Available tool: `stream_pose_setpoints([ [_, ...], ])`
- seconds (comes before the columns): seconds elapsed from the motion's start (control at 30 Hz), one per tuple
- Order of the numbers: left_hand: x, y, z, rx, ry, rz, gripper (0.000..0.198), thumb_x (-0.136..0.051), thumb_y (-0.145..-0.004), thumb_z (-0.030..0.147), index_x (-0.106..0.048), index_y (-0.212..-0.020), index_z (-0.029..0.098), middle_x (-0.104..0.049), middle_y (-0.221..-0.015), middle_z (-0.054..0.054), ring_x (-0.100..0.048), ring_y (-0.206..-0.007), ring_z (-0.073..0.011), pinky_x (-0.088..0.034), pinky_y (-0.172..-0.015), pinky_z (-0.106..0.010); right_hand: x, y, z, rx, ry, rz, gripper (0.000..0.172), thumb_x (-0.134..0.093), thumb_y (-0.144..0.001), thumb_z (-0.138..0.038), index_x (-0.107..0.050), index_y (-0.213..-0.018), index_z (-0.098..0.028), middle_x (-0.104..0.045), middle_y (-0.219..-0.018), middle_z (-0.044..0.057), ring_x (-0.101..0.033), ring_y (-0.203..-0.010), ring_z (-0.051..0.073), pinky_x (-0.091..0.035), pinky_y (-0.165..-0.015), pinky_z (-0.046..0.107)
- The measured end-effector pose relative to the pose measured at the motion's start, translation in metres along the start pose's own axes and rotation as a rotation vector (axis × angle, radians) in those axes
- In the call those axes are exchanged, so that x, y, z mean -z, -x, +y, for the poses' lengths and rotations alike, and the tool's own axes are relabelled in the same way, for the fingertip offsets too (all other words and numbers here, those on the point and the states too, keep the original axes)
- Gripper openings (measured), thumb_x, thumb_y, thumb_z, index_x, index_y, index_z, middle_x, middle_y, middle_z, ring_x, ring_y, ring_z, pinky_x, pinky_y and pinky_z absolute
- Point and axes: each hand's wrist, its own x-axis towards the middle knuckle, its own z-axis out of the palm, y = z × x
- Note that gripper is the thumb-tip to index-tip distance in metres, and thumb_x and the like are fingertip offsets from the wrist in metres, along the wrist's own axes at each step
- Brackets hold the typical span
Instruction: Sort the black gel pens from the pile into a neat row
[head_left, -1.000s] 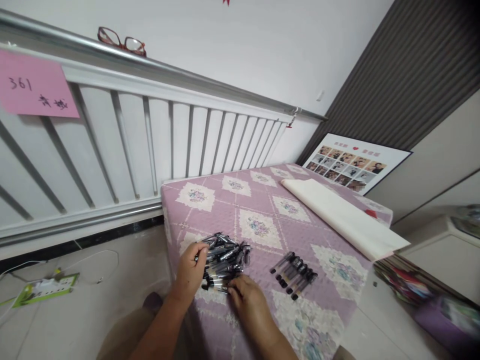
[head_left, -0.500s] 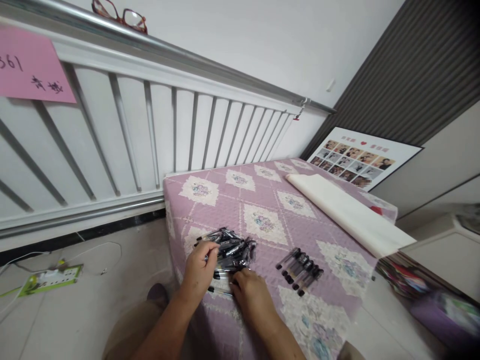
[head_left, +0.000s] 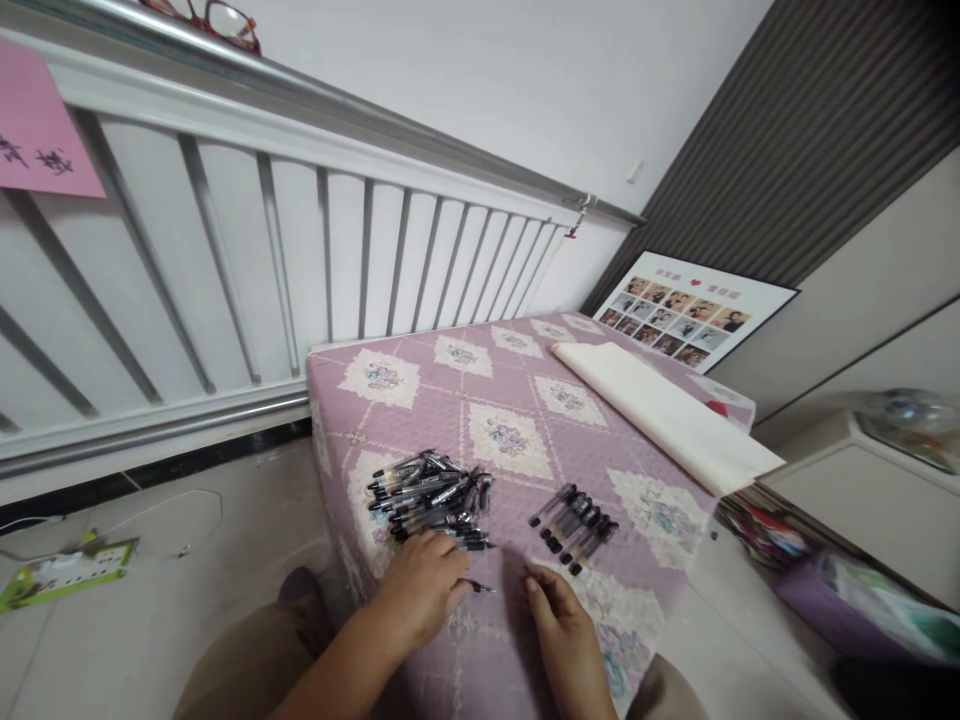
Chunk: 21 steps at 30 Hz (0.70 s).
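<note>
A heap of several black-capped clear pens (head_left: 427,493) lies near the front left of a table under a purple quilted cloth (head_left: 517,400). To its right, several more pens (head_left: 574,520) lie side by side in a neat row. My left hand (head_left: 424,590) sits just in front of the heap, fingers curled around a single pen (head_left: 478,586) whose tip sticks out to the right. My right hand (head_left: 559,610) hovers close by, fingers loosely bent, in front of the row, with nothing seen in it.
A rolled cream sheet (head_left: 664,415) lies along the table's far right side. A framed photo collage (head_left: 694,310) leans on the dark wall. A white radiator cover (head_left: 262,260) stands behind, with red glasses (head_left: 214,15) on top. A green item (head_left: 60,570) lies on the floor.
Both hands drew back from the heap toward me. My left hand now has one pen pulled clear of it, and my right hand shifted right toward the row.
</note>
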Motion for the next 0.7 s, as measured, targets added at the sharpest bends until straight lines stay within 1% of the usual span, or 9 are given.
stream_pose_setpoints([
  [0.17, -0.011, -0.003, 0.008, 0.041, -0.085, -0.187, 0.012, -0.056, -0.086, 0.027, -0.066, -0.09, 0.021, -0.062, -0.095, -0.007, -0.054, -0.094, -0.0252, -0.044, -0.08, -0.037, -0.006, 0.007, -0.003, 0.054, -0.006, -0.01, 0.03, -0.057, -0.078, -0.046, -0.065, -0.089, -0.02, -0.071, -0.089, 0.007, -0.065, -0.086, 0.022, -0.051, -0.08, 0.031],
  [0.27, -0.011, -0.004, 0.01, 0.049, -0.103, -0.251, 0.016, -0.051, -0.088, 0.025, -0.066, -0.091, 0.019, -0.061, -0.097, -0.007, -0.054, -0.096, -0.0256, -0.044, -0.081, -0.037, -0.006, 0.007, -0.005, 0.077, -0.01, -0.036, 0.029, -0.059, -0.077, -0.045, -0.066, -0.086, -0.019, -0.07, -0.086, 0.007, -0.064, -0.085, 0.022, -0.051, -0.08, 0.032],
  [0.37, -0.006, -0.004, 0.013, 0.068, -0.089, -0.255, 0.016, -0.05, -0.089, 0.024, -0.065, -0.093, 0.019, -0.061, -0.098, -0.006, -0.053, -0.098, -0.0248, -0.044, -0.083, -0.037, -0.005, 0.006, -0.005, 0.052, -0.043, -0.086, 0.029, -0.059, -0.077, -0.046, -0.066, -0.086, -0.019, -0.069, -0.085, 0.007, -0.064, -0.082, 0.022, -0.051, -0.08, 0.032],
  [0.5, 0.001, -0.003, 0.015, 0.099, -0.04, -0.247, 0.015, -0.05, -0.088, 0.023, -0.064, -0.093, 0.021, -0.061, -0.1, -0.005, -0.054, -0.098, -0.0233, -0.043, -0.086, -0.035, 0.0, 0.003, -0.004, 0.011, -0.101, -0.135, 0.031, -0.063, -0.074, -0.047, -0.067, -0.087, -0.019, -0.07, -0.087, 0.007, -0.064, -0.084, 0.023, -0.051, -0.081, 0.034],
  [0.6, 0.002, -0.003, 0.016, 0.106, -0.021, -0.239, 0.015, -0.049, -0.088, 0.024, -0.063, -0.094, 0.022, -0.061, -0.101, -0.004, -0.054, -0.099, -0.0232, -0.043, -0.086, -0.035, 0.002, 0.002, -0.005, 0.018, -0.119, -0.169, 0.031, -0.065, -0.072, -0.048, -0.068, -0.085, -0.02, -0.071, -0.084, 0.007, -0.065, -0.083, 0.023, -0.051, -0.079, 0.033],
  [0.7, 0.001, -0.003, 0.016, 0.109, -0.013, -0.231, 0.017, -0.048, -0.089, 0.024, -0.063, -0.094, 0.022, -0.061, -0.101, -0.005, -0.054, -0.099, -0.0233, -0.042, -0.087, -0.035, 0.003, 0.002, -0.008, 0.031, -0.115, -0.216, 0.03, -0.064, -0.074, -0.049, -0.068, -0.083, -0.02, -0.07, -0.082, 0.006, -0.064, -0.08, 0.022, -0.052, -0.076, 0.032],
])
